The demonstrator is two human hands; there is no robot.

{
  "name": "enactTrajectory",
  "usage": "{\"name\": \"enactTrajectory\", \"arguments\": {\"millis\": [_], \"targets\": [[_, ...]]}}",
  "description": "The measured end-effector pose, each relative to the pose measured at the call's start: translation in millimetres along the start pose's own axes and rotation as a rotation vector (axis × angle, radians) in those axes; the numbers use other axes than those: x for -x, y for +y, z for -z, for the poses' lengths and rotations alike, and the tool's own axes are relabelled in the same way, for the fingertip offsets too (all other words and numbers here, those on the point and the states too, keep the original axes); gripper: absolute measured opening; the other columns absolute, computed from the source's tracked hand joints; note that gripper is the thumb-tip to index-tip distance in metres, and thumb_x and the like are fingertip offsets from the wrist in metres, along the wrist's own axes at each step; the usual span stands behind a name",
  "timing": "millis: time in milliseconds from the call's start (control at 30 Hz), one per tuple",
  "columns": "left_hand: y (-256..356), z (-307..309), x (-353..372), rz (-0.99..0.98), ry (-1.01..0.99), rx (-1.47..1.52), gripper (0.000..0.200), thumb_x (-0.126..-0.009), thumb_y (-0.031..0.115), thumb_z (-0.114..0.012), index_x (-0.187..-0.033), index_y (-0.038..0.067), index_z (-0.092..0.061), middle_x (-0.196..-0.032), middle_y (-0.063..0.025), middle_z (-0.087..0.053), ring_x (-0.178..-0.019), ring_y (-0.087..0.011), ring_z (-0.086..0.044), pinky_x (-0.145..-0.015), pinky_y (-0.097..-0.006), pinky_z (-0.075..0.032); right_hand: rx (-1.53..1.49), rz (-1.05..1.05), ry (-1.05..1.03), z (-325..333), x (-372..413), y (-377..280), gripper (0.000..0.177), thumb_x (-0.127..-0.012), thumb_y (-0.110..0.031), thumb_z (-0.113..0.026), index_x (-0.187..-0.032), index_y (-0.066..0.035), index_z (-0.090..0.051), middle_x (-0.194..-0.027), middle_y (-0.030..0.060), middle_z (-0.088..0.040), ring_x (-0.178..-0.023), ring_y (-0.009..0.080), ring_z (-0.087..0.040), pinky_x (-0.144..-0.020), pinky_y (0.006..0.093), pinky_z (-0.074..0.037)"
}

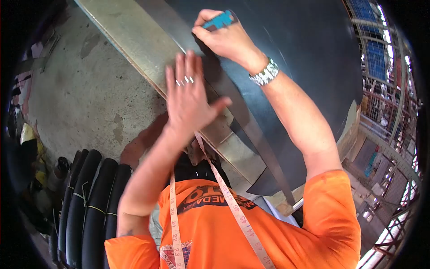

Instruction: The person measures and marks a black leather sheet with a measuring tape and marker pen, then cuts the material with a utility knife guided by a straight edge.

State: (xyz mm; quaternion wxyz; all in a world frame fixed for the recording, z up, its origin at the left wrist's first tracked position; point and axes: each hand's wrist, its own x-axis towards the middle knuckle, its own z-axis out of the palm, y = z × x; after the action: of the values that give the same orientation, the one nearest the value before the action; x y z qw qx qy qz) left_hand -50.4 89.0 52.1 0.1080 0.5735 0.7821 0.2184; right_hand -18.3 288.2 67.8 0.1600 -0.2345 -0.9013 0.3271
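Observation:
My right hand is closed around a small turquoise tool with dark patches. Its tip is hidden, so whether it is a cutter or a marker cannot be made out. That hand is over a large black sheet, beside a long flat metal straightedge lying along the sheet. My left hand, slightly blurred, has its fingers stretched out and thumb spread. It is over the work table's pale border, left of the straightedge; whether it presses down cannot be told.
A tape measure hangs down over my orange shirt. Several black rolls, some tied with string, stand at the lower left on the concrete floor. Metal mesh racking runs along the right side.

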Motion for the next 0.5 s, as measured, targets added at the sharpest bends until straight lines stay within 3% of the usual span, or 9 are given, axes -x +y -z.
{"name": "enactTrajectory", "arguments": {"millis": [67, 100, 200, 233, 333, 367, 467, 500], "targets": [[31, -17, 30, 0.024, 0.032, 0.08, 0.127, -0.072, 0.072, -0.074, -0.155, -0.01, -0.026, -0.163, -0.0273, -0.028, -0.153, -0.0434, -0.021, -0.12, -0.0636, -0.018, 0.12, 0.039, -0.045, -3, -2, 9, 0.017, -0.089, -0.022, -0.065, -0.087, -0.005, -0.068, -0.081, 0.0089, -0.07, -0.076, 0.0305, -0.068, -0.067, 0.0408, -0.054], [35, -17, 30, 0.037, 0.027, 0.053, 0.127, -0.071, 0.071, -0.076, -0.155, -0.01, -0.026, -0.163, -0.0274, -0.027, -0.153, -0.0437, -0.022, -0.12, -0.0642, -0.019, 0.019, 0.153, 0.088, -4, 4, 1, 0.021, -0.089, -0.017, -0.055, -0.093, 0.002, -0.061, -0.094, 0.0247, -0.068, -0.095, 0.0469, -0.063, -0.088, 0.0565, -0.049], [45, -12, 28, 0.081, 0.0, -0.032, 0.127, -0.069, 0.066, -0.081, -0.155, -0.009, -0.026, -0.163, -0.0275, -0.026, -0.153, -0.044, -0.022, -0.118, -0.0658, -0.021, 0.074, 0.014, 0.052, -6, 2, -2, 0.024, -0.09, -0.018, -0.055, -0.095, 0.005, -0.062, -0.101, 0.028, -0.068, -0.102, 0.0491, -0.061, -0.09, 0.0575, -0.048], [48, -9, 25, 0.091, -0.007, -0.058, 0.127, -0.068, 0.064, -0.083, -0.155, -0.009, -0.026, -0.163, -0.0272, -0.026, -0.153, -0.0438, -0.023, -0.118, -0.066, -0.022, -0.033, -0.045, 0.057, -6, 1, -2, 0.026, -0.09, -0.017, -0.055, -0.095, 0.007, -0.062, -0.103, 0.0311, -0.067, -0.102, 0.051, -0.061, -0.09, 0.0577, -0.049], [56, -12, 25, 0.135, -0.035, -0.141, 0.13, -0.065, 0.064, -0.084, -0.156, -0.008, -0.025, -0.164, -0.0255, -0.025, -0.153, -0.0424, -0.022, -0.118, -0.0668, -0.022, 0.009, 0.059, 0.274, -29, 5, 17, 0.024, -0.089, -0.015, -0.054, -0.091, 0.008, -0.063, -0.097, 0.0327, -0.066, -0.095, 0.0524, -0.062, -0.088, 0.0575, -0.05], [55, -15, 26, 0.142, -0.035, -0.157, 0.131, -0.065, 0.064, -0.085, -0.156, -0.007, -0.025, -0.164, -0.025, -0.025, -0.154, -0.0421, -0.021, -0.118, -0.0668, -0.022, -0.026, -0.06, 0.184, -12, 19, -1, 0.024, -0.089, -0.014, -0.053, -0.088, 0.008, -0.062, -0.092, 0.0324, -0.067, -0.091, 0.0519, -0.063, -0.086, 0.057, -0.05], [63, -13, 24, 0.212, -0.088, -0.178, 0.132, -0.065, 0.062, -0.086, -0.159, -0.005, -0.021, -0.167, -0.0209, -0.023, -0.156, -0.0393, -0.018, -0.121, -0.0662, -0.019, 0.117, -0.035, 0.052, -4, 57, 17, 0.02, -0.089, -0.024, -0.064, -0.084, -0.005, -0.066, -0.081, 0.0087, -0.069, -0.078, 0.0335, -0.067, -0.069, 0.0457, -0.054], [64, -14, 23, 0.232, -0.098, -0.187, 0.132, -0.065, 0.061, -0.086, -0.159, -0.004, -0.021, -0.167, -0.02, -0.023, -0.156, -0.0386, -0.017, -0.121, -0.066, -0.019, 0.24, 0.107, 0.109, -12, 81, 36, 0.02, -0.089, -0.024, -0.065, -0.083, -0.005, -0.065, -0.08, 0.0089, -0.069, -0.076, 0.0328, -0.068, -0.069, 0.0454, -0.054]]}}
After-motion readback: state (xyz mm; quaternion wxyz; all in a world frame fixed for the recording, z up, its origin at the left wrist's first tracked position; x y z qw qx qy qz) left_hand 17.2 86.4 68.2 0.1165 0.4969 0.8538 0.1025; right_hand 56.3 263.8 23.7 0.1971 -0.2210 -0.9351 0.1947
